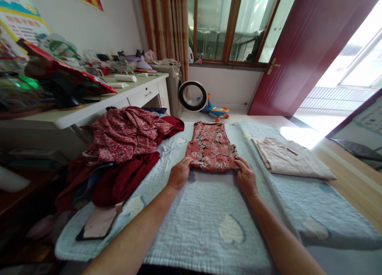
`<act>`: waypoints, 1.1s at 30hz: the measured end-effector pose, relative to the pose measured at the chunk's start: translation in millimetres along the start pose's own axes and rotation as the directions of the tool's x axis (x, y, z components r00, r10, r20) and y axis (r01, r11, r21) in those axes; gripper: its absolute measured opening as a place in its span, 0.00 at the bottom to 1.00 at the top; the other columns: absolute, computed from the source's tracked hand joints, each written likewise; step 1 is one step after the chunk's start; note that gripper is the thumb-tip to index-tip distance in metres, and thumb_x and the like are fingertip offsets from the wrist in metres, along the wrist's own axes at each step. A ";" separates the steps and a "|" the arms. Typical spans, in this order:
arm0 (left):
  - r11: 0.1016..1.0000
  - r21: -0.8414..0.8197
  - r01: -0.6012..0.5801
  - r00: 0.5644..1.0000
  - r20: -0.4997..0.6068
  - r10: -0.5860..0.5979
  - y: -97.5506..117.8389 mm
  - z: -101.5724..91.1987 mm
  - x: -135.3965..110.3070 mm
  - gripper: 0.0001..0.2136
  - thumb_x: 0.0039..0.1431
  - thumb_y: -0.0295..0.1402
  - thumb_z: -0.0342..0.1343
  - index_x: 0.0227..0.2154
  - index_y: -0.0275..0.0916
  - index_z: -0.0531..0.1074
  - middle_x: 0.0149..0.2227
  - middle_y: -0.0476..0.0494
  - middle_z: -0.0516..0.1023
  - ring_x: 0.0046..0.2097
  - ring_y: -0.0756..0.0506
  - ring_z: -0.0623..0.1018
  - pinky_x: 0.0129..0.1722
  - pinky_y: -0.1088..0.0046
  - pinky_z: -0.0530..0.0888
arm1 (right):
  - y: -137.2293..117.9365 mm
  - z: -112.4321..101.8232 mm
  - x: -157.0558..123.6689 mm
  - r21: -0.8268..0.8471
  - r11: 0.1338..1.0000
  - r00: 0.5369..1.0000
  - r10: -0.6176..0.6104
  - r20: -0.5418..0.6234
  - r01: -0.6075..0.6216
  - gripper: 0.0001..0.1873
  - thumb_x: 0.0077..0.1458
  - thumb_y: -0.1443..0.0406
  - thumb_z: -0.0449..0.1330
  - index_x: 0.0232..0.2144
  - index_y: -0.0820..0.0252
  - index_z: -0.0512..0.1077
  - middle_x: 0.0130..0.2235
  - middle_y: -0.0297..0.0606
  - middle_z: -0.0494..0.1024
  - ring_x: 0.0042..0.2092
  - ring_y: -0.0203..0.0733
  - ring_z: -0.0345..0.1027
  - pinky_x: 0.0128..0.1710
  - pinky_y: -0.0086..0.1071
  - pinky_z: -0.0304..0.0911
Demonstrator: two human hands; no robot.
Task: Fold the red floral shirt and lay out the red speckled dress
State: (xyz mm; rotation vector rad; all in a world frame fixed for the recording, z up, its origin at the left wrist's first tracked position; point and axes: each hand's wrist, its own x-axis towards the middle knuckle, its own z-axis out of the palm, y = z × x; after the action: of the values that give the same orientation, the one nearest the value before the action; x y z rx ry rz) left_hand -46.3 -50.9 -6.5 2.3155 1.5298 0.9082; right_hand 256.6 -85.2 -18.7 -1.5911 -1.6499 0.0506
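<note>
A red floral garment (211, 145), partly folded, lies on the pale blue blanket (193, 223) in the middle. My left hand (180, 173) pinches its near left corner between thumb and fingers. At the near right corner, my right hand (246, 176) grips the cloth the same way. The near edge of the garment is stretched between both hands and looks slightly raised. Left of it is a heap of clothes, with a red-and-white patterned garment (125, 133) on top and a dark red garment (125, 183) below. To the right rests a folded cream garment (291, 157).
A phone-like flat object (98, 224) lies at the blanket's left edge. Beyond the heap stands a cluttered white desk (143, 92). A washing machine with its round door (193, 96) open and a blue-orange toy car (215, 110) are behind. The red door (298, 52) stands open.
</note>
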 end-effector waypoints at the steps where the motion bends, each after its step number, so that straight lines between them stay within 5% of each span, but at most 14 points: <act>1: 1.000 -0.003 -0.005 1.000 -0.003 0.005 0.3 -0.2 0.1 0.17 0.66 0.26 0.44 0.51 0.44 0.72 0.55 0.47 0.75 0.57 0.48 0.74 0.58 0.70 0.70 | 0.5 0.5 0.3 0.017 1.000 1.000 -0.015 0.004 0.014 0.24 0.54 0.71 0.47 0.49 0.58 0.74 0.58 0.43 0.71 0.59 0.46 0.63 0.60 0.45 0.59; 19: 0.998 -0.054 -0.041 0.997 -0.064 0.038 -4.7 3.6 1.5 0.16 0.65 0.25 0.45 0.49 0.41 0.73 0.52 0.44 0.77 0.55 0.45 0.75 0.57 0.68 0.71 | 10.1 6.5 4.1 0.022 0.993 0.993 -0.119 -0.026 0.119 0.27 0.45 0.73 0.51 0.49 0.60 0.72 0.49 0.45 0.78 0.52 0.48 0.69 0.55 0.44 0.62; 33: 1.000 -0.029 -0.009 1.000 -0.020 0.008 -2.0 3.7 2.2 0.14 0.66 0.29 0.45 0.48 0.43 0.73 0.50 0.45 0.77 0.53 0.45 0.76 0.55 0.69 0.71 | 8.2 4.8 5.4 0.052 0.984 0.985 -0.168 -0.032 0.170 0.20 0.45 0.72 0.51 0.40 0.62 0.76 0.45 0.46 0.79 0.49 0.49 0.71 0.54 0.45 0.63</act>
State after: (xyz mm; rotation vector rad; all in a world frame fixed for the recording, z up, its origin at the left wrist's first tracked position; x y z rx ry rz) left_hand -45.0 -47.5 -9.6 2.3011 1.5050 0.9525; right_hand 261.3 -76.6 -23.6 -1.4003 -1.7410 -0.0146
